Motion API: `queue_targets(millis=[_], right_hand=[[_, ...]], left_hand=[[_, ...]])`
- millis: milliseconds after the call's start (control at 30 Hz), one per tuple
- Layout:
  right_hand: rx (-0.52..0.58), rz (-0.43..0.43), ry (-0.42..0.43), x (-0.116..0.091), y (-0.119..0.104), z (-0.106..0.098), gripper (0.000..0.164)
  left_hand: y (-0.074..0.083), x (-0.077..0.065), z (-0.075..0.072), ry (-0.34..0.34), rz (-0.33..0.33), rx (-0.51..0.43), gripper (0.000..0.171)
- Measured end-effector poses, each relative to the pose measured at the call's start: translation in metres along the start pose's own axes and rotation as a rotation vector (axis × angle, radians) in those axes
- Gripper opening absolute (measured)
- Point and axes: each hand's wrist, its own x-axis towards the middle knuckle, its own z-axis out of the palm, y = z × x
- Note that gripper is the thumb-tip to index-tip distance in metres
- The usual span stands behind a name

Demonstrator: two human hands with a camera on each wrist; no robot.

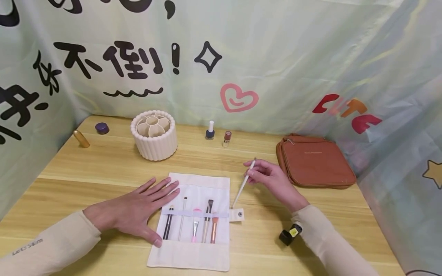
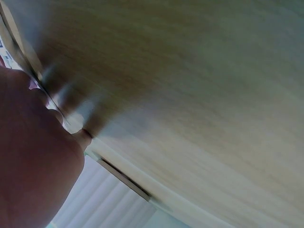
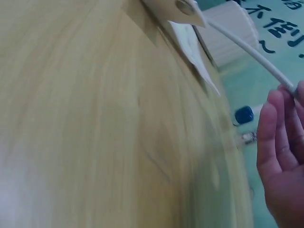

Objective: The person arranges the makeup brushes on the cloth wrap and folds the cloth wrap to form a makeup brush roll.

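Note:
A white cloth brush roll [image 1: 193, 257] lies unfolded on the table. Under its lilac elastic band sit several makeup brushes, among them a pink one [image 1: 195, 227] and a copper-coloured one [image 1: 214, 230]. My left hand [image 1: 139, 211] rests with spread fingers on the roll's left edge; in the left wrist view this hand [image 2: 38, 152] shows only in part. To the right of the roll, my right hand [image 1: 269, 180] pinches a slim white makeup brush [image 1: 243, 186], held slanted. Its lower end is by the snap tab [image 1: 237, 215]; contact cannot be told.
A ribbed cream organizer [image 1: 155, 143] stands behind the roll. Dark nail polish [image 1: 210, 132] and a small reddish-capped bottle [image 1: 226, 138] stand at the back. A brown case [image 1: 317, 163] lies at right; a gold tube [image 1: 81, 138] and purple lid [image 1: 101, 128] are far left.

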Motion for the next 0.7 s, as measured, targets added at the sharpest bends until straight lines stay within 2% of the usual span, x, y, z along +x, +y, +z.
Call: queue_targets(millis=[167,367,700], right_hand=[[0.011,0.073,-0.011,0.011,0.001,0.013,0.043],[-0.066,0.123,-0.012,0.018,-0.004,0.028,0.042],[-0.174,0.147,-0.209,0.015,-0.012,0.042,0.041]], left_hand=[[0.000,0.000,0.000,-0.001,0.001,0.001,0.132],[-0.001,0.000,0.000,-0.003,0.004,0.004,0.131],[-0.002,0.000,0.001,0.005,0.008,0.014,0.131]])
